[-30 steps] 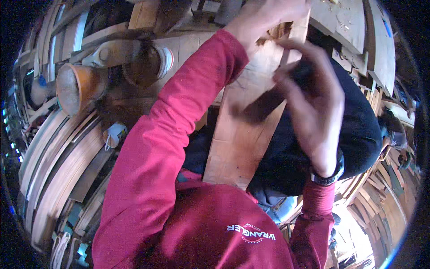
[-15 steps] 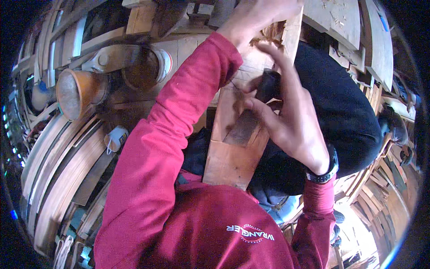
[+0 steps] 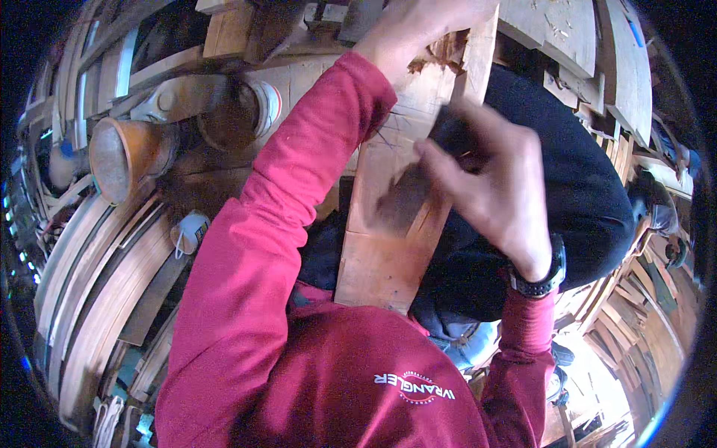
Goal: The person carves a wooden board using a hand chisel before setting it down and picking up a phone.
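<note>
The long board (image 3: 377, 265) lies in front of the person. Its long way runs from near to far, and the far part leans a bit to the right. The right hand (image 3: 502, 183) is by the board's right edge, with its fingers curled round a dark block (image 3: 452, 133). The block sits far and left of the palm, over the board. It is blurry, so which way its long side points is hard to tell. The left hand (image 3: 427, 28) is at the far part of the board, and is the nearer hand to a rough brown patch (image 3: 447, 54) there. Its fingertips are out of view, so whether it grips anything cannot be told.
</note>
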Motion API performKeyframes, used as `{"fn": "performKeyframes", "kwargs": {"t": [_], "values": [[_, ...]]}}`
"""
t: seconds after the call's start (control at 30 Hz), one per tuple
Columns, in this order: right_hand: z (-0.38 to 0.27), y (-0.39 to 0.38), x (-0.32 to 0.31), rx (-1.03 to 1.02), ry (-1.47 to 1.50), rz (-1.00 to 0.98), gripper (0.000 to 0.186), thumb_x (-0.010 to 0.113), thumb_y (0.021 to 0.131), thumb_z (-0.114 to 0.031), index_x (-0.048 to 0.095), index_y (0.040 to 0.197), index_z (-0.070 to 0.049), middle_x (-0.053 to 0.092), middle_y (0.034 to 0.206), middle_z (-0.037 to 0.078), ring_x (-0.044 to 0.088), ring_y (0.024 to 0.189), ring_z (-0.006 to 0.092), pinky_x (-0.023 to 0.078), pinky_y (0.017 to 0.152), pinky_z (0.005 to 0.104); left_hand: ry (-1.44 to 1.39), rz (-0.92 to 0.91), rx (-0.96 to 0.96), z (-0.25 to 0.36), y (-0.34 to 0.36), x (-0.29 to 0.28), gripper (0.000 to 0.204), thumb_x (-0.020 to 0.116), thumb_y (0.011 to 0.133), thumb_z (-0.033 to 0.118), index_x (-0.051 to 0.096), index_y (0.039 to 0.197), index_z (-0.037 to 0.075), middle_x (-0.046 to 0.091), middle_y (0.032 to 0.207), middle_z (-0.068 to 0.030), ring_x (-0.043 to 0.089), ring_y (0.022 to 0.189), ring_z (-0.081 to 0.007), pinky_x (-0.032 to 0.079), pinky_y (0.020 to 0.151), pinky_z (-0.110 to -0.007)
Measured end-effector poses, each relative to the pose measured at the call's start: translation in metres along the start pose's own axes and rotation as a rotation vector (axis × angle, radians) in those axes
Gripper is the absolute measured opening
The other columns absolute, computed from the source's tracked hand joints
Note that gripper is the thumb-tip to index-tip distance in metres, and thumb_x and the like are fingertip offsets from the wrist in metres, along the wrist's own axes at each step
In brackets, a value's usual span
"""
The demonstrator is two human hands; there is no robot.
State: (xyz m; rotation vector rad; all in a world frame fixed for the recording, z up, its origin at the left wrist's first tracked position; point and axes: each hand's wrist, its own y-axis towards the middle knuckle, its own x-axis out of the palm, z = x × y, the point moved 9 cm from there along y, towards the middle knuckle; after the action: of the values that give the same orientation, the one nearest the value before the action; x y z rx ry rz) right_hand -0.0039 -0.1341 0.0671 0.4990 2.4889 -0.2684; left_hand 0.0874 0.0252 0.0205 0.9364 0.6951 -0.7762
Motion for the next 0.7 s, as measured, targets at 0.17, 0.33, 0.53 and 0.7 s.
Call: {"fn": "performKeyframes", "kwargs": {"t": [0.17, 0.33, 0.53, 0.7], "values": [[0.006, -0.001, -0.008, 0.132, 0.163, 0.065, 0.010, 0.073, 0.092, -0.004, 0.065, 0.094, 0.000, 0.068, 0.077, 0.001, 0.064, 0.073, 0.0061, 0.051, 0.065, 0.0236, 0.047, -0.078, 0.011, -0.001, 0.001, 0.005, 0.043, 0.048, 0.103, 0.029, 0.072, 0.106, -0.007, 0.066, 0.120, -0.0275, 0.059, 0.117, -0.0424, 0.047, 0.104, -0.053], [-0.004, -0.002, 0.014, -0.086, -0.036, -0.045, 0.025, 0.082, 0.085, -0.008, 0.061, 0.095, 0.001, 0.066, 0.076, 0.005, 0.061, 0.069, 0.0062, 0.051, 0.062, 0.0263, 0.018, -0.078, 0.013, -0.001, 0.000, -0.001, 0.040, 0.051, 0.102, 0.028, 0.072, 0.107, -0.006, 0.066, 0.119, -0.0261, 0.059, 0.117, -0.0417, 0.048, 0.103, -0.051], [0.005, -0.001, -0.010, 0.083, 0.163, 0.183, 0.024, 0.081, 0.084, -0.005, 0.060, 0.096, 0.002, 0.067, 0.078, 0.007, 0.067, 0.070, 0.0106, 0.053, 0.064, 0.0255, 0.000, 0.008, 0.034, 0.007, -0.001, -0.009, 0.040, 0.052, 0.101, 0.028, 0.072, 0.105, -0.007, 0.068, 0.114, -0.0248, 0.060, 0.115, -0.0408, 0.048, 0.102, -0.051], [-0.004, -0.001, 0.015, -0.047, 0.144, -0.014, 0.024, 0.076, 0.081, -0.010, 0.057, 0.093, 0.000, 0.063, 0.075, 0.023, 0.069, 0.071, 0.0399, 0.053, 0.061, 0.0438, 0.054, -0.006, 0.017, -0.005, -0.001, 0.003, 0.039, 0.052, 0.101, 0.027, 0.073, 0.103, -0.006, 0.066, 0.120, -0.0243, 0.059, 0.117, -0.0410, 0.049, 0.102, -0.052]]}}
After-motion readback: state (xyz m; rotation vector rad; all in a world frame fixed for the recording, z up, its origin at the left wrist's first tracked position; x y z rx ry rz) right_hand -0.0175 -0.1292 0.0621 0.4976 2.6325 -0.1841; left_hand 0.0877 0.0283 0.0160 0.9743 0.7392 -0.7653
